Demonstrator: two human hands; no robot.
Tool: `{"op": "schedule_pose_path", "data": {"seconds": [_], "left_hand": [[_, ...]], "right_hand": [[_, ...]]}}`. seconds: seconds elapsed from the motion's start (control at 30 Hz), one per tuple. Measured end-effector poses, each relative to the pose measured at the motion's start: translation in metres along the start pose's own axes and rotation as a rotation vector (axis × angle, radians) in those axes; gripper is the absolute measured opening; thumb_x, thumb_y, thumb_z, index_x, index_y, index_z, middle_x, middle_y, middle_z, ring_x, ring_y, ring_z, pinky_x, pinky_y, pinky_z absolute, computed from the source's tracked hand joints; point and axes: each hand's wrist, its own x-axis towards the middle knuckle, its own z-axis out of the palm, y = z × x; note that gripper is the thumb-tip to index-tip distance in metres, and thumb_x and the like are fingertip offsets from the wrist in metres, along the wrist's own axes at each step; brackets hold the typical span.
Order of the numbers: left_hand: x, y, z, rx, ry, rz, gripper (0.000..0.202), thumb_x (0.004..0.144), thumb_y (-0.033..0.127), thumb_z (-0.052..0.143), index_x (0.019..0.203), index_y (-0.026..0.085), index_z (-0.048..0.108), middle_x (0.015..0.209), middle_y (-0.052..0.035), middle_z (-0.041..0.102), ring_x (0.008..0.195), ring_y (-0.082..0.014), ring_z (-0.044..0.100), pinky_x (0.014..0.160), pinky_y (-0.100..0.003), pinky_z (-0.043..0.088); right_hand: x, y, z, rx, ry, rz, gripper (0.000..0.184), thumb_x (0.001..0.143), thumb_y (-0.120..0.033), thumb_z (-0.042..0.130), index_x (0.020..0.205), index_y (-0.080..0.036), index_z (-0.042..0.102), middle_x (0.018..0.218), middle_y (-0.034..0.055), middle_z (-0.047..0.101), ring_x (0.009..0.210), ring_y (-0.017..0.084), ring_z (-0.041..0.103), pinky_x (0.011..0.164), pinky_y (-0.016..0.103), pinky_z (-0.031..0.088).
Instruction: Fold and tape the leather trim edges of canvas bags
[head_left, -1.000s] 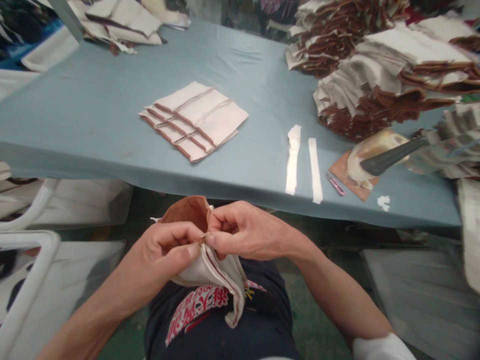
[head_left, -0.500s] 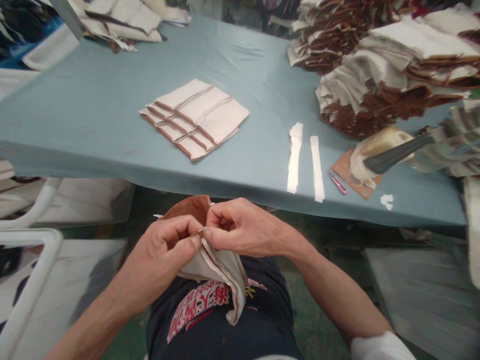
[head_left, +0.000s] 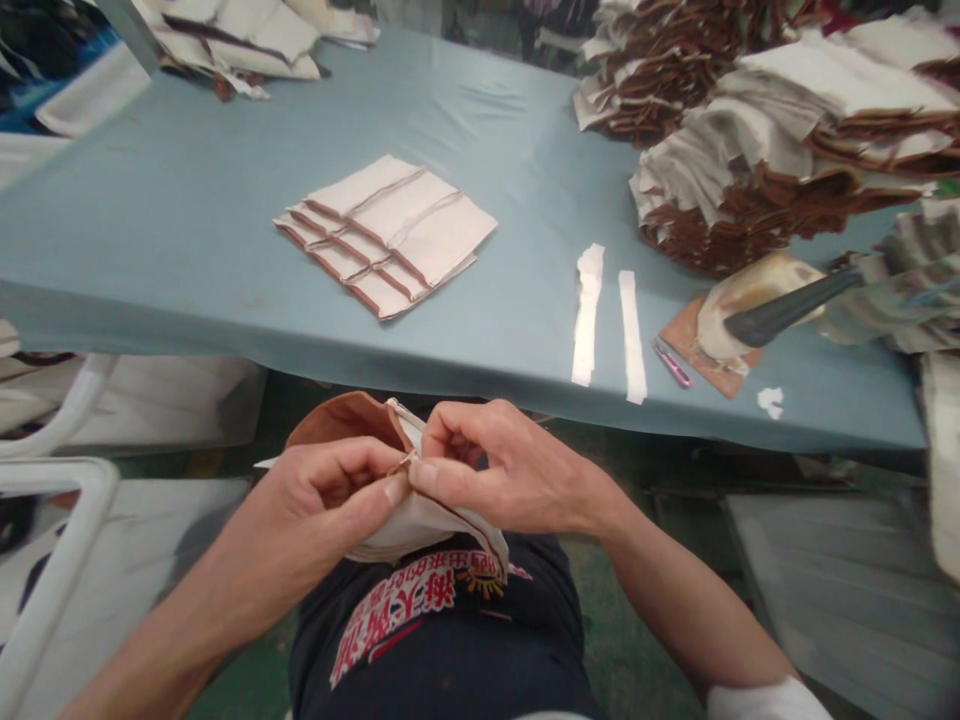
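Over my lap, just in front of the table's edge, I hold a sewn fabric piece, off-white outside with brown cloth showing at its upper left. My left hand pinches its edge between thumb and forefinger. Close against it, my right hand pinches the same edge, the fingertips of both hands nearly touching. What exactly lies between the fingertips is too small to make out. A small stack of off-white pieces with brown edging lies on the table beyond my hands.
The blue-covered table bears two white strips, pink thread snips and a pale container with a dark handle on a brown patch. Piles of brown and white pieces rise at the right. White chair frames stand lower left.
The fabric piece has shifted in my fingers: its hanging lower end has risen, and more of the brown cloth shows at the left. Both hands keep their pinch.
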Motion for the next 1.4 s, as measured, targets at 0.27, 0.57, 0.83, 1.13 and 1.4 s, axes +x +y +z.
{"op": "schedule_pose_path", "data": {"seconds": [0.27, 0.57, 0.83, 1.13, 1.4], "left_hand": [[-0.007, -0.009, -0.003, 0.181, -0.009, 0.144, 0.024, 0.096, 0.040, 0.070, 0.095, 0.022, 0.086, 0.084, -0.0016, 0.083, 0.073, -0.0177, 0.073, 0.063, -0.017, 0.054], [-0.006, -0.009, 0.000, 0.274, 0.031, 0.274, 0.024, 0.099, 0.030, 0.061, 0.092, 0.025, 0.084, 0.077, 0.0038, 0.078, 0.067, -0.0143, 0.068, 0.061, -0.015, 0.049], [-0.009, -0.014, 0.002, 0.306, 0.054, 0.344, 0.023, 0.099, 0.025, 0.062, 0.086, 0.026, 0.080, 0.075, 0.0052, 0.076, 0.065, -0.0126, 0.068, 0.062, -0.015, 0.048], [-0.003, -0.017, 0.004, 0.356, 0.070, 0.464, 0.035, 0.104, 0.022, 0.052, 0.074, 0.021, 0.070, 0.067, 0.0063, 0.069, 0.059, -0.0095, 0.065, 0.059, -0.015, 0.046], [-0.004, -0.021, 0.008, 0.334, 0.111, 0.398, 0.046, 0.110, 0.036, 0.046, 0.069, 0.021, 0.056, 0.062, 0.0055, 0.055, 0.054, -0.0104, 0.051, 0.052, -0.019, 0.040]], "right_hand": [[-0.006, 0.002, 0.007, 0.008, 0.030, 0.070, 0.010, 0.084, -0.018, 0.066, 0.079, -0.021, 0.057, 0.071, -0.0060, 0.060, 0.064, 0.011, 0.053, 0.060, 0.024, 0.039], [-0.004, 0.005, 0.010, -0.015, 0.051, 0.028, 0.014, 0.087, -0.023, 0.064, 0.075, -0.021, 0.057, 0.070, -0.0047, 0.061, 0.064, 0.011, 0.055, 0.061, 0.025, 0.038], [-0.002, 0.007, 0.009, 0.010, 0.017, -0.028, 0.019, 0.089, -0.027, 0.062, 0.073, -0.021, 0.054, 0.069, -0.0054, 0.058, 0.063, 0.010, 0.051, 0.062, 0.025, 0.037], [-0.001, 0.015, 0.010, 0.067, -0.009, -0.111, 0.020, 0.090, -0.027, 0.065, 0.074, -0.021, 0.055, 0.069, -0.0058, 0.057, 0.062, 0.010, 0.050, 0.061, 0.023, 0.038], [0.001, 0.019, 0.006, 0.088, -0.056, -0.142, 0.022, 0.096, -0.030, 0.066, 0.079, -0.020, 0.056, 0.071, -0.0060, 0.057, 0.064, 0.009, 0.048, 0.061, 0.022, 0.036]]}}
